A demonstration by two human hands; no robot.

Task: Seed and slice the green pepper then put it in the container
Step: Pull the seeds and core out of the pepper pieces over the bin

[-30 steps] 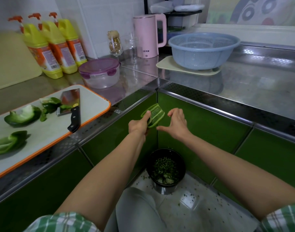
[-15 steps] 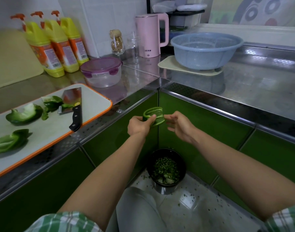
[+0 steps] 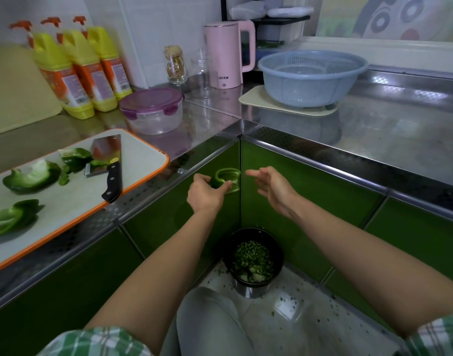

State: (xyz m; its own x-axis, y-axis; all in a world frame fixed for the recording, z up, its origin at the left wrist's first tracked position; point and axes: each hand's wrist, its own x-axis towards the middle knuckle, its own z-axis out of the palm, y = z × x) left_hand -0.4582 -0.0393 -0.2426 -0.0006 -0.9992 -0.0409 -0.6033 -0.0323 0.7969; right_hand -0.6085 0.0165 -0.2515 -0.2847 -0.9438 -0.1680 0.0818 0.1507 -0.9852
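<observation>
holding a pepper piece [image 3: 226, 179] out past the worktop [image 3: 374, 140] edge, the left hand [image 3: 206, 194] pinches it with curled fingers [image 3: 224, 186] above the floor bin [image 3: 253, 255], likely so seeds drop there. the right hand [image 3: 274, 187] hangs just beside, fingers loose and empty. the lidded container [image 3: 152, 110] sits closed.

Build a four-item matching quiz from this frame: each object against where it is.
Objects:
1 knife
2 curled pepper piece
3 lidded container
4 scrap bin

Places:
a on the floor
b in the left hand
c on the cutting board
d on the counter

Pairs: 1-c, 2-b, 3-d, 4-a.
</observation>
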